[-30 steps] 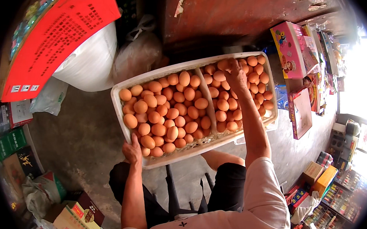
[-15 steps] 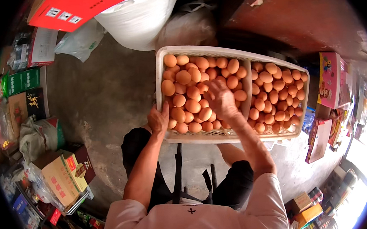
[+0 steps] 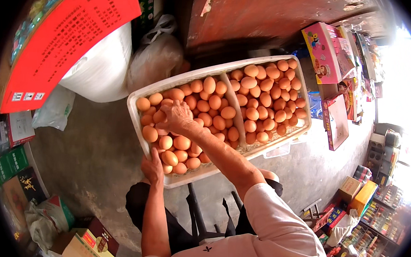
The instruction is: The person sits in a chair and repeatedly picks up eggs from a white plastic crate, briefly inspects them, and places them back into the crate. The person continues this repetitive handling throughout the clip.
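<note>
Okay so, biggest thing first: it's a grey concrete floor (image 3: 91, 154) with stuff all round the edges. Past the far side of the crate there's a big reddish-brown panel (image 3: 259, 18), pretty scuffed, with a torn scrap of something pale on it.

Then the white plastic crate (image 3: 272, 146), tilted a bit in view with its right end farther off, split in two by a divider (image 3: 234, 106). Up at the left is a bright red carton (image 3: 74, 40), a fat white sack (image 3: 101, 68) right by it, and a knotted see-through bag (image 3: 157, 62) next to that. Off to the right, a pink box (image 3: 319, 55).

Hands now. The left hand (image 3: 153, 165) is wrapped on the crate's left side near the closest corner, thumb up by the rim, other fingers mostly hidden. The right hand (image 3: 178, 117) is in the left compartment, fingers bent and a little apart, down on the eggs. Can't tell if it's actually gripping one.

Smallest: the brown eggs (image 3: 182, 142), loosely piled in both compartments.
</note>
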`<state>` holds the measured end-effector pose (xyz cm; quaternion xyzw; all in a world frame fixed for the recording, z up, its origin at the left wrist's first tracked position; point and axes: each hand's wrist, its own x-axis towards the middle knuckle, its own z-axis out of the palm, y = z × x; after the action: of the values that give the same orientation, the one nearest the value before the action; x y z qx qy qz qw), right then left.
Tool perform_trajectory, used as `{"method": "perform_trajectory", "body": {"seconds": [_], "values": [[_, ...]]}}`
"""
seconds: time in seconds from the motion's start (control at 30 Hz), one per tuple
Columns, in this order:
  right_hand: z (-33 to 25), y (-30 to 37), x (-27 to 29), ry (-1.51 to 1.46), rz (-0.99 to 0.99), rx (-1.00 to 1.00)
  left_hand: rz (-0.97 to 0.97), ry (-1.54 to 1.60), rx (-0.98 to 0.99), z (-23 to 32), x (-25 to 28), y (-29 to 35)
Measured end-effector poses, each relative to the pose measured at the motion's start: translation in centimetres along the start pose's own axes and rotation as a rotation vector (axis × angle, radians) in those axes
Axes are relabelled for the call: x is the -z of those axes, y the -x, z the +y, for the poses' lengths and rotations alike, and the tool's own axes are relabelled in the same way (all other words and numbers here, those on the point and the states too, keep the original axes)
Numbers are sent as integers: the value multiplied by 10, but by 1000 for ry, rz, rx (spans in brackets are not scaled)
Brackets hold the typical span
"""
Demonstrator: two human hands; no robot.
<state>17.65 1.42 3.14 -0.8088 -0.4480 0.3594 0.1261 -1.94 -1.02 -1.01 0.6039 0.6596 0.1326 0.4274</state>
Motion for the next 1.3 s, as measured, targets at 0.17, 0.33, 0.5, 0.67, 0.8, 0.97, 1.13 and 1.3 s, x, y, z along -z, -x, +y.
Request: {"method": "perform_trajectory", "body": {"seconds": [0.17, 0.33, 0.5, 0.67, 0.8, 0.97, 1.13, 1.3], "values": [[21, 5, 13, -263, 194, 50, 26, 34, -58, -2, -1, -1], [67, 31, 60, -419, 355, 3, 10, 6, -24, 7, 9, 3], [127, 32, 107, 139, 670, -271, 22, -23, 8, 17, 8, 6], [136, 7, 104, 411, 662, -294, 120, -69, -25, -4, -1, -1], [129, 7, 91, 470, 744, -397, 77, -71, -18, -5, -2, -1], [152, 22, 79, 428, 805, -227, 36, -107, 56, 1, 4, 0], [171, 24, 84, 408, 781, -54, 75, -77, 11, -9, 1, -2], [180, 19, 88, 386, 744, -72, 35, -63, 40, 4, 3, 2]]}}
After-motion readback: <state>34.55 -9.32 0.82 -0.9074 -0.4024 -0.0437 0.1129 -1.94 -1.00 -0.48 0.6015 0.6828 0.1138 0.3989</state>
